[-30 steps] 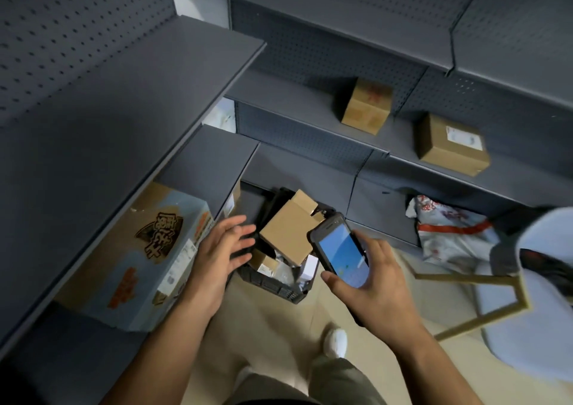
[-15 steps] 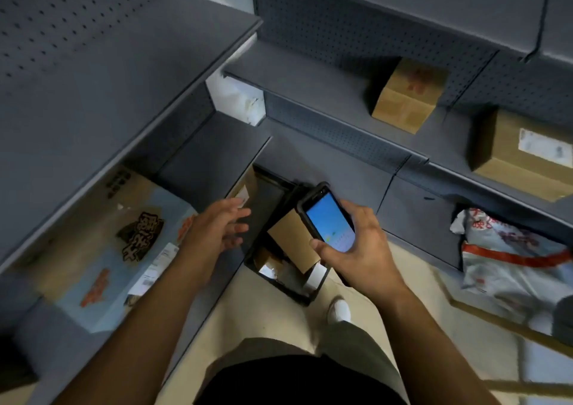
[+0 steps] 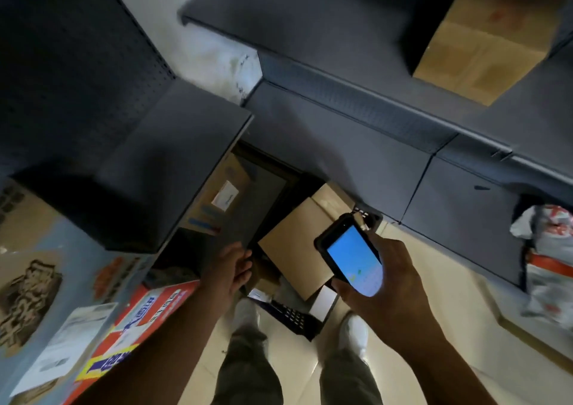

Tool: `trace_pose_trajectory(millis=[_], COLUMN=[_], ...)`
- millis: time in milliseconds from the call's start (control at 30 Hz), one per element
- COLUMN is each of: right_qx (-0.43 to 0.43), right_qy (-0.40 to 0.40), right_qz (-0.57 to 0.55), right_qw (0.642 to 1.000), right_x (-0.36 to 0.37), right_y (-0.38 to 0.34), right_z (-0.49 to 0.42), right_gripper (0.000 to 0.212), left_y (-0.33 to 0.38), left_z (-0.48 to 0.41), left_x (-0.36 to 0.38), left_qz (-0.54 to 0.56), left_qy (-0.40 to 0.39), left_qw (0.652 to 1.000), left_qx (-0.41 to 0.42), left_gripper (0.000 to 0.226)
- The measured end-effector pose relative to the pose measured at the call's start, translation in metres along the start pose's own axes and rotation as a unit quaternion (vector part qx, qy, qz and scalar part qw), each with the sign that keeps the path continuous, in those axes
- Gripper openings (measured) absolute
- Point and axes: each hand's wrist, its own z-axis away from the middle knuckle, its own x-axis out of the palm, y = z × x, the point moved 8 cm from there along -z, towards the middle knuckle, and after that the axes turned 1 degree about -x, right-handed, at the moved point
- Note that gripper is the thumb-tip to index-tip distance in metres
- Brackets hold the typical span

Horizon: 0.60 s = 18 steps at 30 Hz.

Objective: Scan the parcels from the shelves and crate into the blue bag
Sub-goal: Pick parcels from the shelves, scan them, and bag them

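My right hand (image 3: 392, 283) grips a black handheld scanner (image 3: 352, 257) with a lit blue screen, held above the dark crate (image 3: 294, 316) on the floor. A flat brown cardboard parcel (image 3: 297, 243) leans in the crate, with smaller boxes under it. My left hand (image 3: 229, 273), fingers apart and holding nothing, reaches down at the crate's left edge, beside the low shelf. A brown parcel with a white label (image 3: 221, 193) lies under the lower left shelf. Another brown box (image 3: 483, 38) stands on the upper right shelf. No blue bag is in view.
Grey metal shelves (image 3: 173, 162) crowd the left and back. A large blue and orange printed carton (image 3: 62, 305) fills the lower left shelf. A white and orange plastic mailer (image 3: 548, 259) lies at the right on the floor. My legs and white shoes stand right by the crate.
The view has dropped closer to the crate. My left hand has moved down and right to the crate's left edge. The scanner in my right hand has stayed over the crate.
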Motion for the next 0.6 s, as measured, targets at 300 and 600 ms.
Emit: trace_pose_trajectory(millis=[300,600], right_qx=[0.034,0.088], right_qy=[0.017,0.034], right_qz=[0.002,-0.034], right_qw=[0.999,0.995], right_x=[0.133,0.181], right_y=[0.091,0.143], right_z=[-0.065,-0.088], right_gripper=[0.088,0.087], left_y=[-0.057,-0.100], left_z=[-0.201,-0.262], left_x=[-0.021,0.032], left_qz=[-0.221,-0.144], left_qy=[-0.046,-0.122], left_qw=[0.972,0.973], left_qx=[-0.065,-0.132], left_gripper=[0.026,0.050])
